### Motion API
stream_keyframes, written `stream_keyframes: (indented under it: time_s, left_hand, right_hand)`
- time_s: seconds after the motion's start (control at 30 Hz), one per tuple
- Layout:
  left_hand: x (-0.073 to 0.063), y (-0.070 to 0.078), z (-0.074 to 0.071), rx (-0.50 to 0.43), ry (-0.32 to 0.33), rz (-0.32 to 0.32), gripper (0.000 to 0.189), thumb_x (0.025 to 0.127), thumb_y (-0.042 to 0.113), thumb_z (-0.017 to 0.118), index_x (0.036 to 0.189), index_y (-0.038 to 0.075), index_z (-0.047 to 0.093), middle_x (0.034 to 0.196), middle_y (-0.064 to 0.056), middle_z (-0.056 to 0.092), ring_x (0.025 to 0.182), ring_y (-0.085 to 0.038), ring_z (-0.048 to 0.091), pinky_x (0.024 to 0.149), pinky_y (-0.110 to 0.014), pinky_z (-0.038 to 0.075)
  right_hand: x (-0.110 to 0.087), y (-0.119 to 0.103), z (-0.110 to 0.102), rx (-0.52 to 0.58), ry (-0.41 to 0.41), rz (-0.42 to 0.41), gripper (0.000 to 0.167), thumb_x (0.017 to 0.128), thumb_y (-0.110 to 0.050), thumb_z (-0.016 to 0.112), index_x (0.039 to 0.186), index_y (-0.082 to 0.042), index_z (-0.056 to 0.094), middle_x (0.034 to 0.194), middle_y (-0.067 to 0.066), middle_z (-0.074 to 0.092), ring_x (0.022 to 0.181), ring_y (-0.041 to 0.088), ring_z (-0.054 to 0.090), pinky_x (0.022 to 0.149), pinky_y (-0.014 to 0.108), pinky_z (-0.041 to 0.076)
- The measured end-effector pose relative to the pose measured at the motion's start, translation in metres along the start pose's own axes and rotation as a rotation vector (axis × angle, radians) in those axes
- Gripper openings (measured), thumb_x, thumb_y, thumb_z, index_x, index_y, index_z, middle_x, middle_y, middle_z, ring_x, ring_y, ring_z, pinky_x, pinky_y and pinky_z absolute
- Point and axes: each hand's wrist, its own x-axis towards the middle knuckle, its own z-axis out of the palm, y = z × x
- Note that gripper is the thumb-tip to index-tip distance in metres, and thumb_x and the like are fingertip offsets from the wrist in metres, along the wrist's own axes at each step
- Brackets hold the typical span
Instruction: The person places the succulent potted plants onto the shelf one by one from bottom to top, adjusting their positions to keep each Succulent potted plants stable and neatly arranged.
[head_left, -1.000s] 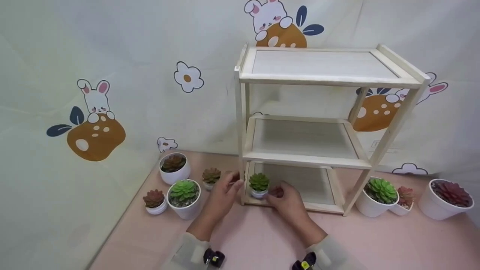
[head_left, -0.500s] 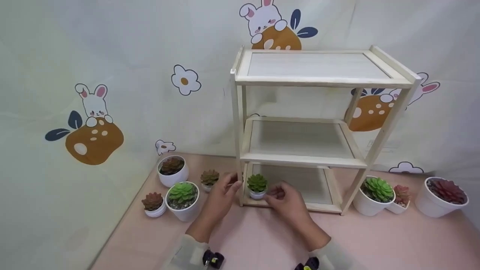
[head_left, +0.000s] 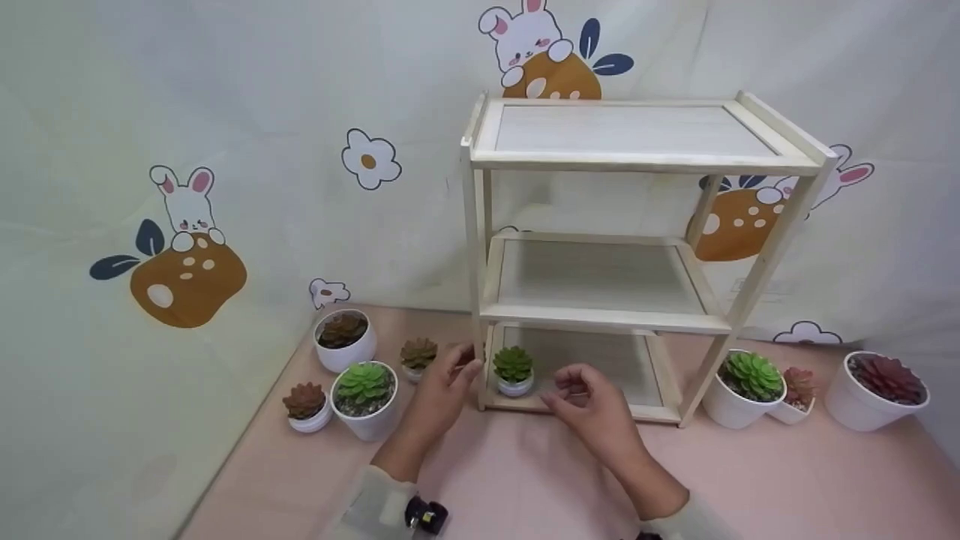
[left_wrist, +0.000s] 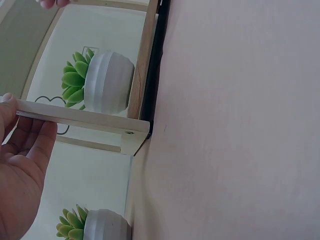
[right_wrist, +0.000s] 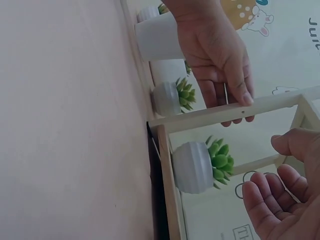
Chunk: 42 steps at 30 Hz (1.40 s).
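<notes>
A small green succulent in a white ribbed pot stands at the left front of the bottom tier of a pale wooden shelf rack. My left hand holds the rack's front left post, thumb on one side and fingers on the other. To the right of the pot is my right hand, its fingers loosely bent with nothing between them. The right wrist view shows a gap between that hand and the potted succulent.
Left of the rack stand several potted succulents, among them a bright green one and a small reddish one. On the right are a green succulent, a small pink one and a dark red one. A patterned cloth hangs behind.
My right hand has let go of the small succulent's pot and drawn away to the right. The pot stays on the bottom tier, and my left hand keeps its place on the post.
</notes>
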Motion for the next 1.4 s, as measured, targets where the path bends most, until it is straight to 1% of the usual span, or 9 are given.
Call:
stream_keyframes:
  time_s: [0.2,0.33,0.43,0.63,0.93,1.1,1.17,1.3,1.4]
  left_hand:
    - [0.000,0.000,0.000,0.003,0.006,-0.041,0.048,0.107,0.039,0.056,0.145,0.010,0.057,0.141,-0.014,0.063,0.135,-0.033,0.058,0.114,-0.051,0.050]
    - [0.001,0.000,0.000,-0.018,0.000,-0.018,0.046,0.107,0.037,0.056,0.144,0.009,0.057,0.138,-0.014,0.064,0.134,-0.032,0.059,0.115,-0.050,0.049]
    - [0.000,-0.001,-0.001,-0.024,-0.004,0.011,0.044,0.108,0.035,0.055,0.142,0.007,0.058,0.136,-0.015,0.064,0.133,-0.032,0.059,0.116,-0.051,0.048]
    - [0.001,-0.001,0.000,-0.023,-0.009,-0.005,0.045,0.108,0.038,0.055,0.143,0.009,0.058,0.137,-0.013,0.065,0.134,-0.030,0.059,0.116,-0.051,0.048]
    - [0.001,-0.001,0.001,-0.010,0.004,0.011,0.046,0.107,0.038,0.056,0.142,0.008,0.059,0.136,-0.013,0.065,0.132,-0.030,0.060,0.115,-0.049,0.049]
    - [0.000,0.000,0.001,-0.015,-0.001,-0.011,0.047,0.106,0.038,0.056,0.143,0.009,0.058,0.138,-0.013,0.065,0.133,-0.031,0.059,0.115,-0.049,0.049]
    - [0.000,0.001,0.001,-0.016,-0.002,-0.010,0.047,0.107,0.038,0.056,0.144,0.009,0.058,0.138,-0.014,0.064,0.134,-0.031,0.059,0.114,-0.049,0.049]
    - [0.000,0.000,0.001,-0.001,0.006,0.019,0.045,0.107,0.035,0.056,0.143,0.008,0.058,0.136,-0.014,0.064,0.132,-0.031,0.060,0.113,-0.050,0.050]
    - [0.000,0.000,0.001,0.011,0.014,0.035,0.043,0.107,0.034,0.056,0.142,0.009,0.059,0.135,-0.013,0.064,0.131,-0.031,0.061,0.112,-0.050,0.051]
  right_hand:
    - [-0.007,0.000,-0.017,0.008,0.010,0.026,0.026,0.089,-0.010,0.083,0.109,-0.005,0.067,0.107,0.012,0.070,0.097,0.016,0.068,0.082,0.026,0.061]
    - [-0.011,0.001,-0.028,-0.003,0.025,0.057,0.028,0.089,-0.012,0.083,0.111,-0.005,0.067,0.109,0.010,0.070,0.097,0.014,0.068,0.081,0.024,0.060]
    - [-0.014,0.001,-0.036,-0.007,0.045,0.069,0.030,0.088,-0.012,0.084,0.112,-0.004,0.067,0.111,0.011,0.070,0.096,0.014,0.068,0.081,0.022,0.060]
    - [-0.020,-0.001,-0.053,-0.023,0.081,0.048,0.029,0.087,-0.009,0.084,0.111,-0.004,0.067,0.111,0.009,0.069,0.095,0.011,0.068,0.082,0.020,0.060]
    - [-0.025,0.001,-0.080,-0.020,0.130,0.027,0.031,0.088,-0.006,0.083,0.113,0.001,0.066,0.113,0.012,0.068,0.094,0.005,0.067,0.083,0.017,0.059]
    - [-0.028,0.005,-0.098,-0.046,0.185,0.049,0.032,0.089,-0.006,0.082,0.116,0.001,0.065,0.116,0.013,0.068,0.094,0.001,0.066,0.082,0.015,0.058]
    - [-0.030,0.006,-0.105,-0.061,0.207,0.064,0.032,0.090,-0.008,0.081,0.117,0.001,0.065,0.117,0.013,0.068,0.094,0.000,0.066,0.082,0.014,0.058]
    - [-0.032,0.012,-0.116,-0.088,0.216,0.087,0.037,0.092,-0.015,0.081,0.120,0.000,0.063,0.116,0.013,0.069,0.094,-0.002,0.066,0.081,0.013,0.057]
    - [-0.031,0.016,-0.122,-0.091,0.233,0.097,0.039,0.092,-0.017,0.081,0.122,0.001,0.063,0.113,0.011,0.070,0.093,-0.003,0.065,0.080,0.012,0.057]
